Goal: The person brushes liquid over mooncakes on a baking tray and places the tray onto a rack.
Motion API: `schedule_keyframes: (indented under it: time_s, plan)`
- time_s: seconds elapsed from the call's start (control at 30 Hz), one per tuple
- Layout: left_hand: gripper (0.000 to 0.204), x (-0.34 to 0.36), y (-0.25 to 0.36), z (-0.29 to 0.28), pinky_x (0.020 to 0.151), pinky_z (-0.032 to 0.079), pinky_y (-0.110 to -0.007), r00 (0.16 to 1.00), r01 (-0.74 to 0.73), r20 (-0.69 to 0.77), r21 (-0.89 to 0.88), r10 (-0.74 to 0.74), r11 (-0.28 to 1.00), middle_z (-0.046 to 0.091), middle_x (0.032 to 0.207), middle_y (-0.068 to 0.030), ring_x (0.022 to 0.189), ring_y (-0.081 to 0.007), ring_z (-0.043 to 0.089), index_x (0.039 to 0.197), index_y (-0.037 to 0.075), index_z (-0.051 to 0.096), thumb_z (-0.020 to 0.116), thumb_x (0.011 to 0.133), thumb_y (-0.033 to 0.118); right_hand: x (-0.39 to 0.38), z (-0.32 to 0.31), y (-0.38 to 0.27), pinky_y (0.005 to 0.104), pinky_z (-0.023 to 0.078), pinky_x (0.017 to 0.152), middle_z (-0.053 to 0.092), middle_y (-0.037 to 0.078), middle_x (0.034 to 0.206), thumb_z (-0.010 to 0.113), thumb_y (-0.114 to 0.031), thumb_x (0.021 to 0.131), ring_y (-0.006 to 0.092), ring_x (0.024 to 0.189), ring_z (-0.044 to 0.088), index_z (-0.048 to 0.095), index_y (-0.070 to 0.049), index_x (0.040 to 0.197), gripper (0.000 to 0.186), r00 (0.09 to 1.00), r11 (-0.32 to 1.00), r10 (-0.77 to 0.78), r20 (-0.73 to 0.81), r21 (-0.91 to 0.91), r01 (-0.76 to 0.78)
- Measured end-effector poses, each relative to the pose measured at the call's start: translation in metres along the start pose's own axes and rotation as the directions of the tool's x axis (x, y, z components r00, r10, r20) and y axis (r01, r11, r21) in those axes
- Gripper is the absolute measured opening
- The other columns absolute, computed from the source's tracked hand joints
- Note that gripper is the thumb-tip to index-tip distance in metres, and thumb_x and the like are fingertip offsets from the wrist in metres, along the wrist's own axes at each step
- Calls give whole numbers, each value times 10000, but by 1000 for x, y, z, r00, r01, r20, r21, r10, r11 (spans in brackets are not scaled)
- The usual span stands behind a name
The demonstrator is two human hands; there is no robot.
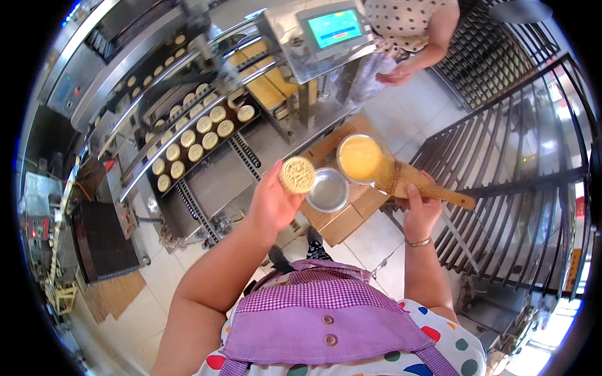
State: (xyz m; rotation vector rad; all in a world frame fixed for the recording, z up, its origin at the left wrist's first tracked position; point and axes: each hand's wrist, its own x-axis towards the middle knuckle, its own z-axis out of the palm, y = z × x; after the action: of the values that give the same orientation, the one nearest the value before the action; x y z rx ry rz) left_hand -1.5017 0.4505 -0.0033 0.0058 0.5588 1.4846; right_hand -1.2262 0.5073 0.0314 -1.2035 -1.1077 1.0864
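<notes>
Fingers of the left hand (273, 199) grasp a round embossed pastry (298, 175), just left of a metal bowl (328, 190). Fingers of the right hand (421, 212) grip a wooden brush (434, 189), its bristles at the right rim of a bowl of yellow liquid (360, 156). Similar pastries (195, 152) stand in rows, far left.

Raised markings stand on the face of a pale round pastry (298, 175) and small lines on a machine's turquoise screen (334, 29), none of them clear enough to read.
</notes>
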Motion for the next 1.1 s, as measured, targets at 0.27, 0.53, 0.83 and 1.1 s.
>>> schedule_keyframes:
  time_s: [0.27,0.53,0.83,1.1]
  plan:
    - [310,132,-9,130,890,449,-357,976,62,191,232,-108,971,575,1119,-124,1028,-237,557,1130,9,492,434,933,241,-17,-55,24,263,571,563,599,109,983,601,-68,850,144,749,623,470,51,1198,391,977,991,133,-164,57,-125]
    - [316,218,-34,224,725,517,-319,973,72,125,636,-195,769,611,994,-135,868,-201,617,1086,-25,507,458,915,236,-13,-85,43,260,572,565,601,90,958,627,-78,838,122,767,602,482,58,1187,402,967,984,165,-193,98,-148]
    - [466,267,-42,249,924,421,-369,909,-247,306,943,282,-225,513,1219,-147,1122,-260,500,1137,-13,516,533,868,367,-9,-96,58,242,561,566,594,86,996,620,-72,840,116,784,597,485,40,1193,395,967,979,179,-184,132,-157]
    - [527,99,-65,83,1001,315,-456,632,-657,760,628,148,-417,395,1281,-217,1178,-397,376,1177,29,458,683,717,151,-16,-66,76,234,553,516,598,72,1008,602,-94,851,119,757,609,500,-7,1189,364,940,945,308,-149,164,-284]
